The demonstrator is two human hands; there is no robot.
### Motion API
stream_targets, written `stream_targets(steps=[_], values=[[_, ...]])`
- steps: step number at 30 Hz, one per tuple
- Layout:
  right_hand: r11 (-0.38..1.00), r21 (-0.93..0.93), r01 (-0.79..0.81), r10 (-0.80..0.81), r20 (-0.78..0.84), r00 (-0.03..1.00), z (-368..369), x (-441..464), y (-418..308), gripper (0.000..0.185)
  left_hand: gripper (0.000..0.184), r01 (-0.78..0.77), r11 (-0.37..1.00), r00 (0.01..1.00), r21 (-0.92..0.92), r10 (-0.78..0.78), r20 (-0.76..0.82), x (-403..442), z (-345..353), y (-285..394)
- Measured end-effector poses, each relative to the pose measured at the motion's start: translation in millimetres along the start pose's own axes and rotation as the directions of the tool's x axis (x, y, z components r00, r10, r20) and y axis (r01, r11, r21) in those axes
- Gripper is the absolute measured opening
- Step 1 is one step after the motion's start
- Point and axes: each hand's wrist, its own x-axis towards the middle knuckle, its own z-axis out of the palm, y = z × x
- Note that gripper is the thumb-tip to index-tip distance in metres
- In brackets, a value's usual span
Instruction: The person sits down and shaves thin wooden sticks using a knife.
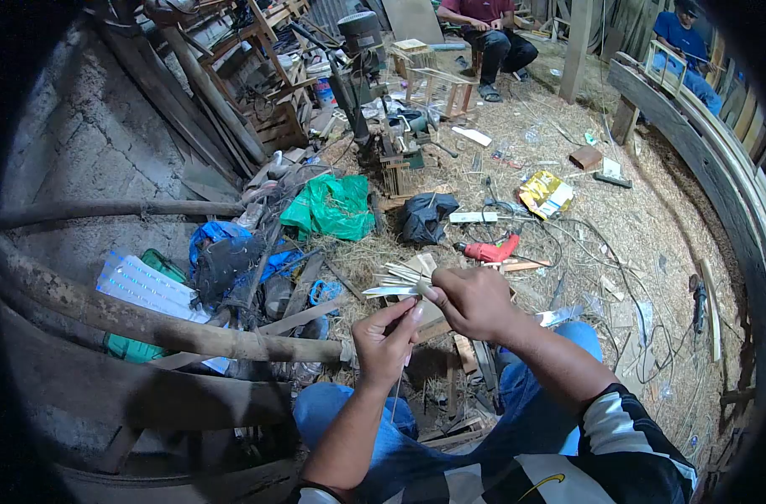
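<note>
Left hand [383, 343]: pinches our thin stick [397, 391].
Right hand [473, 301]: grips our knife [389, 291].
Handling: looks light, could snap; we'd pinch near the knife.

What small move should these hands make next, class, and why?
Perhaps the left hand should ease its fingertips slightly lower, clear of what looks like a blade. That pale, pointed piece lies just above them in the view, the right hand is close beside, and a thin strip extends below the left hand.
</note>
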Motion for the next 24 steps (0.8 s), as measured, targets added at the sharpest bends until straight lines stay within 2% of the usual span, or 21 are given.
stream_targets(steps=[3, 6, 10, 13, 14, 15, 17, 18, 19, 22, 23, 24], values=[[1.000, -0.023, 0.009, -0.008, 0.025, 1.000, -3.8, 3.8, -1.1, 0.029, 0.017, -0.059, 0.998, 0.998, 0.027, 0.059, 0.008, 0.9, -2.4, -6.1], [0.994, -0.035, -0.105, 0.105, -0.004, 0.994, -0.3, 8.4, 12.5, 0.030, 0.017, -0.027, 0.999, 1.000, -0.032, 0.027, 0.005, 3.0, -4.9, -8.6], [1.000, -0.009, 0.001, -0.001, 0.002, 1.000, -0.1, 2.3, 6.2, 0.031, 0.016, -0.038, 0.999, 0.999, -0.007, 0.038, -0.031, 2.6, -0.8, -6.1], [0.997, -0.048, -0.054, 0.055, 0.025, 0.998, 1.7, 4.6, 9.1, 0.031, 0.016, -0.036, 0.999, 0.999, 0.022, 0.036, -0.011, 0.8, -2.3, -6.2], [0.986, -0.045, -0.160, 0.161, 0.031, 0.986, -0.1, 8.6, 12.0, 0.034, 0.016, -0.061, 0.998, 0.998, 0.009, 0.061, -0.014, 1.9, -3.2, -7.2], [0.986, -0.048, -0.158, 0.160, 0.029, 0.987, -3.1, 10.2, 12.3, 0.034, 0.017, -0.088, 0.996, 0.996, -0.003, 0.088, -0.016, 3.4, -3.2, -7.4], [0.975, 0.045, -0.216, 0.213, 0.058, 0.975, -8.5, 13.0, 12.0, 0.038, 0.016, -0.088, 0.996, 0.996, -0.003, 0.088, -0.021, 4.4, -1.4, -8.3], [0.969, 0.183, -0.166, 0.169, -0.001, 0.986, -1.7, 10.8, 11.8, 0.040, 0.016, -0.081, 0.997, 0.996, -0.004, 0.081, -0.033, 4.1, -1.0, -9.2], [0.969, 0.183, -0.167, 0.169, 0.002, 0.986, 1.5, 8.0, 11.5, 0.040, 0.016, -0.080, 0.997, 0.996, -0.005, 0.079, -0.035, 3.6, -1.5, -8.1], [0.828, 0.532, -0.179, 0.166, 0.072, 0.983, 7.1, 5.3, 6.8, 0.038, 0.020, 0.019, 1.000, 0.999, 0.019, -0.020, 0.040, 1.0, -0.9, -5.5], [0.828, 0.531, -0.181, 0.169, 0.072, 0.983, 8.2, 5.2, 8.6, 0.038, 0.021, 0.000, 0.998, 0.998, 0.064, -0.004, 0.068, 1.0, 1.5, -6.4], [0.753, 0.619, -0.223, 0.197, 0.111, 0.974, 10.6, 5.6, 11.2, 0.037, 0.021, -0.022, 0.994, 0.995, 0.108, 0.012, 0.096, 1.0, 3.0, -6.6]])
